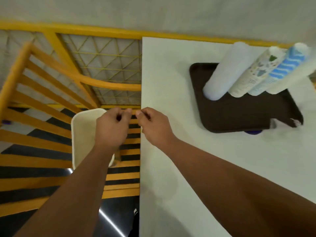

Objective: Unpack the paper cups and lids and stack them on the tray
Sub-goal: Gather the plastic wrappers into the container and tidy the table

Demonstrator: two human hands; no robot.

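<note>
A dark brown tray lies on the white table at the far right. Several tall stacks stand on it in a row, leaning right: a plain white stack, a stack of patterned cups, a blue-striped stack and another white stack. My left hand hovers off the table's left edge above a cream bin. My right hand is just beside it over the table's edge. Both have their fingers curled with thumb against fingertips, and I see nothing between them.
The cream bin sits on a yellow slatted chair left of the table. A yellow railing with wire mesh runs behind. A scrap of clear wrap lies at the tray's near right corner, and a small blue thing peeks from under its front edge.
</note>
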